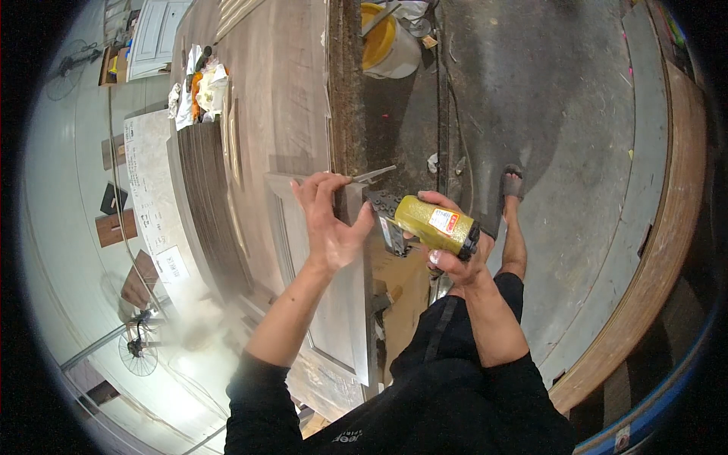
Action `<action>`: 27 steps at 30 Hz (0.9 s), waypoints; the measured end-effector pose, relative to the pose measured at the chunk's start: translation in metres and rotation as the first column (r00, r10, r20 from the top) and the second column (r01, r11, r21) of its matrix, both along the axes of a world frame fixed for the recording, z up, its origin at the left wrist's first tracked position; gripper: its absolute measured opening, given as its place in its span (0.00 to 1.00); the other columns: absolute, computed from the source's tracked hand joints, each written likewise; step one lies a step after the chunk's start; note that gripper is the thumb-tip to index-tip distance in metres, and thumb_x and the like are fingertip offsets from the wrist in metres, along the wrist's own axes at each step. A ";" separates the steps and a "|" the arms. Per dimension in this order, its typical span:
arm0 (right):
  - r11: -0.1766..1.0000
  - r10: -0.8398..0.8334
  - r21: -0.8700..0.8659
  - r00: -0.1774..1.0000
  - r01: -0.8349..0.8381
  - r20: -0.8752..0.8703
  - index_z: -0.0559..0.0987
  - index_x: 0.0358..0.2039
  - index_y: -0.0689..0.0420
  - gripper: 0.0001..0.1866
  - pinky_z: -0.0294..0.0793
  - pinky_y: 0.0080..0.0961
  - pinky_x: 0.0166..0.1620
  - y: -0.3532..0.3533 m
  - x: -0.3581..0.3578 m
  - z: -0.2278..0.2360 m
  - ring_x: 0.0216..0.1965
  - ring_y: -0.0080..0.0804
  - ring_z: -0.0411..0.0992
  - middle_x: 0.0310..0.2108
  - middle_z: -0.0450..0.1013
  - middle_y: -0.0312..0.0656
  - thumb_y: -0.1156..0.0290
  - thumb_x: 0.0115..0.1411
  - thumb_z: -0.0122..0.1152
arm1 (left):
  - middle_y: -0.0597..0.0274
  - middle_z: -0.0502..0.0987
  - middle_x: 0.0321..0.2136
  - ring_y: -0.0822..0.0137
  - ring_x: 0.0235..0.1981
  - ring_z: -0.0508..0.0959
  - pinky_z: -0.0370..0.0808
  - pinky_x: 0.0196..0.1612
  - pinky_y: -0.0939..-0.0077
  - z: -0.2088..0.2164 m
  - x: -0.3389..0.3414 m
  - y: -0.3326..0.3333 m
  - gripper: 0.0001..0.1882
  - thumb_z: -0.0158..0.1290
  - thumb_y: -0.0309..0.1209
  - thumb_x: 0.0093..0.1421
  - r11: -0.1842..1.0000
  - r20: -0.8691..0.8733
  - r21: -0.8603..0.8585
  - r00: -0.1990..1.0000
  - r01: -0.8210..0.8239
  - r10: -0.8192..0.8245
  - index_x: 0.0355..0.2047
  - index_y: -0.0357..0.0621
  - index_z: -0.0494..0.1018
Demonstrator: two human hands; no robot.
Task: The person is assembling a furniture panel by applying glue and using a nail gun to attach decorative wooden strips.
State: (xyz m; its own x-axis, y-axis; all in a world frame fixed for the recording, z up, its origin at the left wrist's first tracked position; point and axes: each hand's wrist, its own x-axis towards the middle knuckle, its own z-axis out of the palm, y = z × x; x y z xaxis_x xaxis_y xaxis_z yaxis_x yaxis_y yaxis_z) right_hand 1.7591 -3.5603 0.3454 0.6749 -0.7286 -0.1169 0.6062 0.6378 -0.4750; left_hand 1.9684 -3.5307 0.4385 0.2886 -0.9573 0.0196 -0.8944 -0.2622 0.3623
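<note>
A grey wood-grain cabinet door [327,303] with a recessed frame lies along the bench edge. My left hand [327,220] grips its far corner, fingers curled over the top and thumb down by the edge. In my right hand [472,262] is a yellow trim router [436,224], tilted, its dark base against or very near the door's edge beside my left thumb. The contact between base and edge is partly hidden. Past my left fingertips a thin pale strip [375,174] sticks out over the bench side.
Beyond the door stretches a wood-grain bench top [284,83]. A stack of dark strips [201,174] and a heap of cloths [205,91] lie at left. A white bucket with yellow inside [390,53] stands on the floor. A cable [462,129] runs along the floor.
</note>
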 end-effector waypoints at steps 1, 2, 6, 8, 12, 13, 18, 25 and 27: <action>0.999 -0.029 -0.045 1.000 0.028 -0.007 0.60 0.67 0.65 0.45 0.65 0.30 0.64 -0.001 0.001 0.001 0.61 0.33 0.68 0.61 0.69 0.47 0.67 0.52 0.70 | 0.52 0.70 0.46 0.50 0.54 0.69 0.37 0.69 0.35 0.000 0.000 0.000 0.26 0.65 0.33 0.47 1.000 -0.003 -0.001 1.000 -0.004 0.004 0.47 0.42 0.70; 0.994 -0.058 -0.090 0.998 0.056 -0.012 0.61 0.67 0.65 0.45 0.65 0.30 0.64 -0.001 0.001 0.002 0.61 0.33 0.68 0.62 0.68 0.47 0.67 0.52 0.70 | 0.52 0.70 0.46 0.50 0.54 0.69 0.37 0.69 0.35 0.000 0.000 0.000 0.26 0.65 0.33 0.47 1.000 -0.003 -0.002 1.000 -0.004 0.004 0.47 0.42 0.70; 0.998 -0.037 -0.050 0.999 0.037 0.000 0.61 0.67 0.66 0.45 0.65 0.31 0.64 0.002 0.004 -0.005 0.61 0.33 0.68 0.62 0.68 0.47 0.66 0.52 0.70 | 0.52 0.69 0.46 0.50 0.55 0.68 0.36 0.69 0.35 0.000 0.001 0.001 0.26 0.65 0.32 0.47 1.000 -0.005 -0.007 1.000 0.002 -0.002 0.47 0.42 0.70; 0.999 -0.015 -0.031 1.000 0.015 0.022 0.60 0.67 0.66 0.46 0.65 0.30 0.64 0.003 0.004 -0.008 0.61 0.33 0.68 0.62 0.68 0.48 0.65 0.51 0.72 | 0.52 0.69 0.46 0.50 0.55 0.68 0.36 0.69 0.34 -0.001 0.001 0.001 0.27 0.65 0.32 0.47 1.000 0.005 -0.001 1.000 0.006 -0.006 0.47 0.42 0.70; 1.000 0.013 -0.020 1.000 -0.014 -0.023 0.60 0.68 0.65 0.47 0.64 0.30 0.65 0.000 -0.002 -0.003 0.62 0.33 0.67 0.63 0.67 0.47 0.64 0.52 0.71 | 0.53 0.69 0.46 0.50 0.54 0.68 0.36 0.69 0.34 -0.002 -0.001 0.000 0.26 0.66 0.32 0.47 1.000 -0.004 -0.003 1.000 -0.003 0.003 0.47 0.43 0.71; 0.999 0.017 -0.033 0.999 -0.018 -0.037 0.59 0.68 0.65 0.47 0.63 0.30 0.65 -0.002 -0.005 -0.001 0.63 0.33 0.66 0.63 0.67 0.47 0.63 0.52 0.71 | 0.53 0.69 0.46 0.50 0.54 0.69 0.36 0.69 0.34 -0.002 -0.002 -0.002 0.26 0.66 0.32 0.47 1.000 -0.009 -0.008 1.000 -0.003 0.003 0.47 0.43 0.71; 1.000 0.018 0.006 0.985 -0.017 -0.169 0.58 0.69 0.62 0.50 0.61 0.31 0.66 -0.023 -0.026 0.027 0.64 0.34 0.65 0.64 0.65 0.46 0.61 0.49 0.72 | 0.52 0.69 0.46 0.48 0.54 0.69 0.38 0.70 0.35 0.003 -0.004 -0.002 0.26 0.65 0.36 0.50 1.000 -0.026 -0.008 0.999 -0.023 0.023 0.47 0.44 0.69; 0.753 -0.210 -0.629 0.836 -0.193 -0.507 0.68 0.65 0.56 0.45 0.69 0.32 0.60 -0.129 -0.003 0.120 0.58 0.36 0.72 0.57 0.73 0.48 0.67 0.44 0.73 | 0.49 0.57 0.68 0.46 0.71 0.53 0.35 0.72 0.36 0.023 -0.006 0.040 0.37 0.64 0.43 0.55 0.978 -0.084 -0.090 0.980 -0.190 0.183 0.62 0.46 0.65; 0.463 -0.341 -0.802 0.760 -0.378 -0.554 0.69 0.65 0.52 0.43 0.71 0.32 0.59 -0.154 0.026 0.157 0.55 0.41 0.74 0.54 0.74 0.51 0.72 0.44 0.71 | 0.47 0.56 0.68 0.44 0.70 0.53 0.38 0.73 0.41 0.026 -0.010 0.085 0.35 0.62 0.43 0.57 0.908 -0.057 -0.044 0.908 -0.417 0.415 0.62 0.46 0.65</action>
State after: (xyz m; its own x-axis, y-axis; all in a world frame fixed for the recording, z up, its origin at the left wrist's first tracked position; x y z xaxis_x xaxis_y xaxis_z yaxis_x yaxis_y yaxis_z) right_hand 1.7851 -3.7142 0.5027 0.7259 -0.6626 0.1843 -0.0320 -0.3003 -0.9533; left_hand 1.9581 -3.4456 0.4640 0.6622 -0.7480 0.0448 -0.6906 -0.5861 0.4237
